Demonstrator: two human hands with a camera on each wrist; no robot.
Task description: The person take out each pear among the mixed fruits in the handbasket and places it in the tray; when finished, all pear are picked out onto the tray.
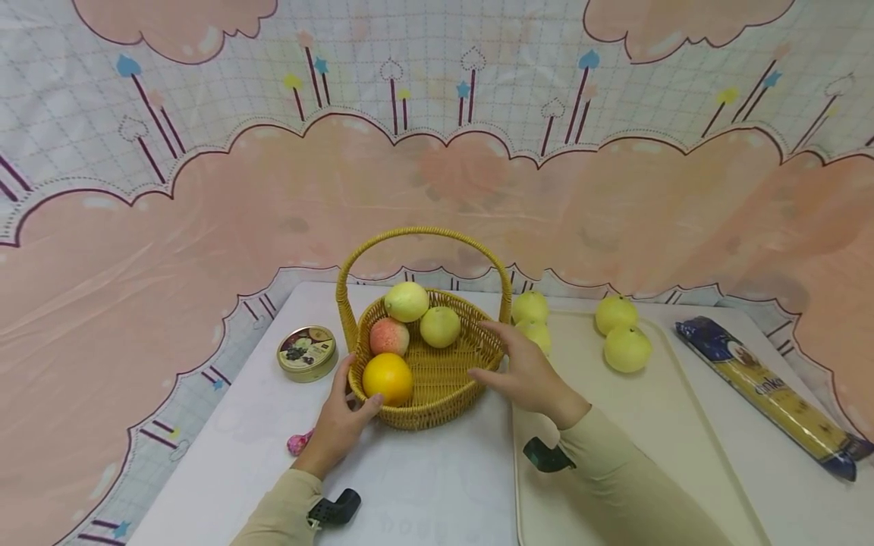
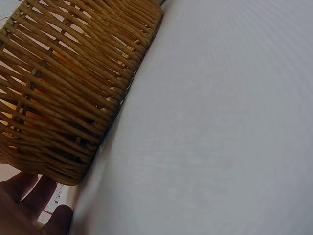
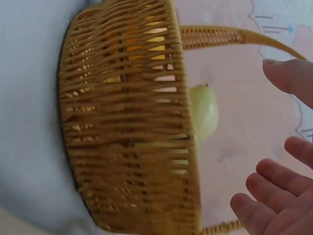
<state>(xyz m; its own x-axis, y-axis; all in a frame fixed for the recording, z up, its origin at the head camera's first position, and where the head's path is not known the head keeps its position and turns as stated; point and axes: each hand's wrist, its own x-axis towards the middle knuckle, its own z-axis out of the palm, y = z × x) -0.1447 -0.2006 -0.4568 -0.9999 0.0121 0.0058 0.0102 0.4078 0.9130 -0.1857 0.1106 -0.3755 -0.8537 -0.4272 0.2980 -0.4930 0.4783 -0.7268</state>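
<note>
A woven basket (image 1: 437, 415) with an arched handle (image 1: 424, 230) stands on the white table. In it lie an orange (image 1: 388, 378), a peach (image 1: 390, 337), a pale oval fruit (image 1: 407, 302) and a round yellow-green fruit (image 1: 440, 327). My left hand (image 1: 341, 421) is at the basket's front left end, fingers along its side and thumb near the front rim. Its fingertips (image 2: 41, 193) appear beside the weave in the left wrist view. Over the basket's right side is my right hand (image 1: 529, 371), fingers spread and holding nothing.
A beige tray (image 1: 614, 455) on the right carries several yellow-green fruits (image 1: 627, 349). Beyond it lies a long blue-and-yellow packet (image 1: 771, 394). Left of the basket are a round tin (image 1: 307, 353) and a small pink object (image 1: 298, 444). A patterned cloth (image 1: 437, 182) hangs behind the table.
</note>
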